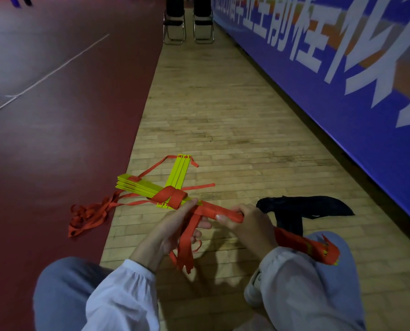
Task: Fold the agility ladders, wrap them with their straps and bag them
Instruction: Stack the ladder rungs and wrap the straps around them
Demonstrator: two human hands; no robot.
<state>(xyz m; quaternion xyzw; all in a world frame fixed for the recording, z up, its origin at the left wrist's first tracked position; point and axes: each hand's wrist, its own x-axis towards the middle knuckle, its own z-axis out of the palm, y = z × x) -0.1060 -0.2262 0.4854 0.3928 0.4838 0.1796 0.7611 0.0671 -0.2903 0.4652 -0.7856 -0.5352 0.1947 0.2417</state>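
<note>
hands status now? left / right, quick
Left hand: holds the loose red strap, fingers curled round it.
Right hand: grips the strap-wrapped ladder.

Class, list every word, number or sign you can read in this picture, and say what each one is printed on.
Blue banner: large white Chinese characters, slanted, blurred and cut off at the frame edge; not readable with certainty.
Red bundle by the right knee: small yellow marks, too small to tell whether they are print.
Nothing else shows any text.
</note>
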